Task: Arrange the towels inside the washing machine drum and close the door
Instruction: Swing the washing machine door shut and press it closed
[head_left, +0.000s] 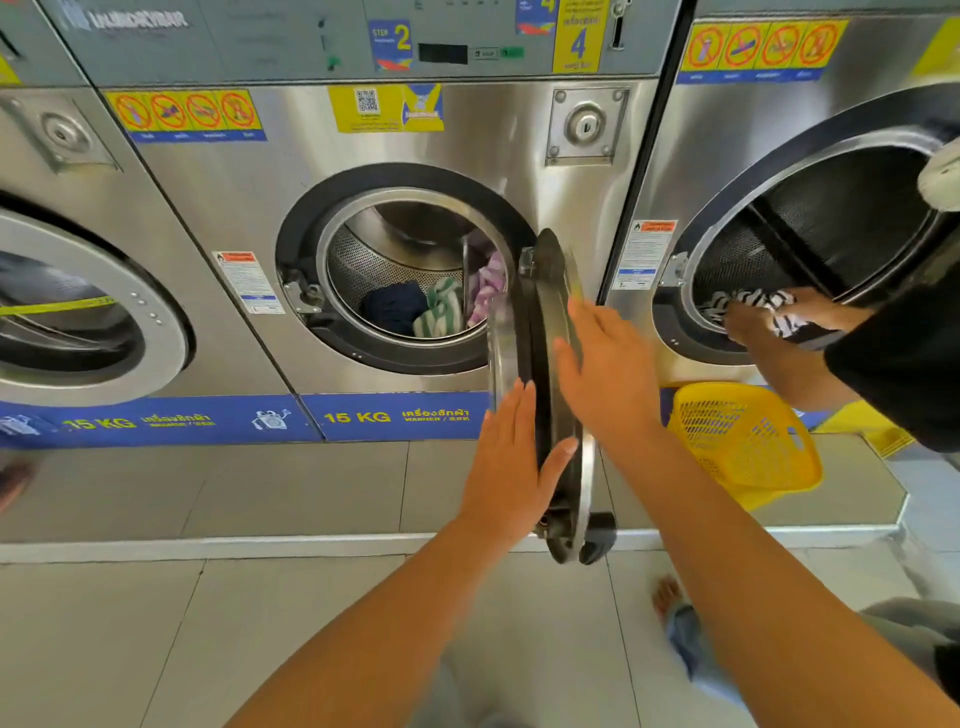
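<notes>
Towels (439, 306) lie low in the drum (395, 260), clear of the rim. Door (550, 395) stands edge-on, wide open. Your left hand (506, 462) is flat and open on its inner face; your right hand (605, 369), open too, rests on the outer face. Push with the right, withdraw the left before the door latches.

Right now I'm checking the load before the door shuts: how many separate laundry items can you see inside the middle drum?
3: a dark navy item at the drum's bottom left, a green-and-white striped towel beside it, and a pink-and-white piece at the right edge, by the door. More may be hidden behind the door.
</notes>
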